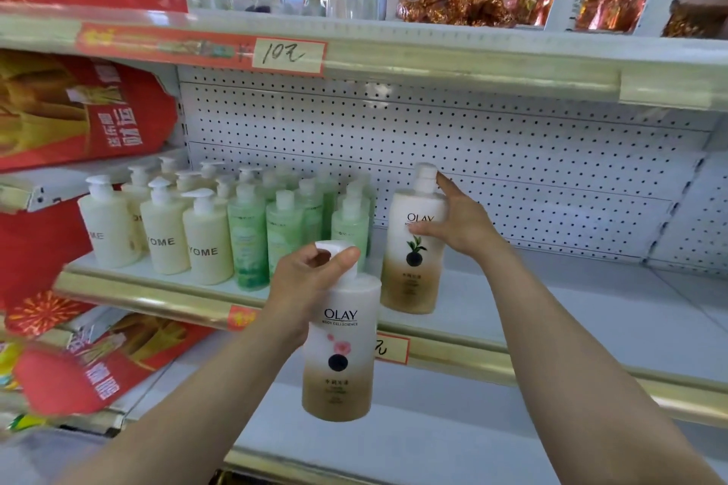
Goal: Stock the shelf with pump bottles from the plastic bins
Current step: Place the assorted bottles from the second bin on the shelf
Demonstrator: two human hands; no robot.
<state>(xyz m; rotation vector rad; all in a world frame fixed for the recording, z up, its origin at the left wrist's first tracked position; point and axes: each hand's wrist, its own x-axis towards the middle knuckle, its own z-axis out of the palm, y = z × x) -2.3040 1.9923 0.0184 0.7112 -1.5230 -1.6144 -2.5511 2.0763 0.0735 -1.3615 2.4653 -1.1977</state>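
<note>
My left hand (311, 280) grips the white pump head of an Olay bottle with a pink flower label (340, 346), which hangs in front of the middle shelf's gold edge. My right hand (459, 222) holds a second Olay bottle with a green leaf label (413, 248) by its shoulder; that bottle stands upright on the middle shelf (571, 311), right of the green bottles. The plastic bins are out of view.
Cream pump bottles (165, 236) and green bottles (283, 228) fill the shelf's left part. The shelf stretches bare to the right, backed by white pegboard (472, 154). Red packages (78, 110) crowd the left. A lower shelf (433, 433) lies below.
</note>
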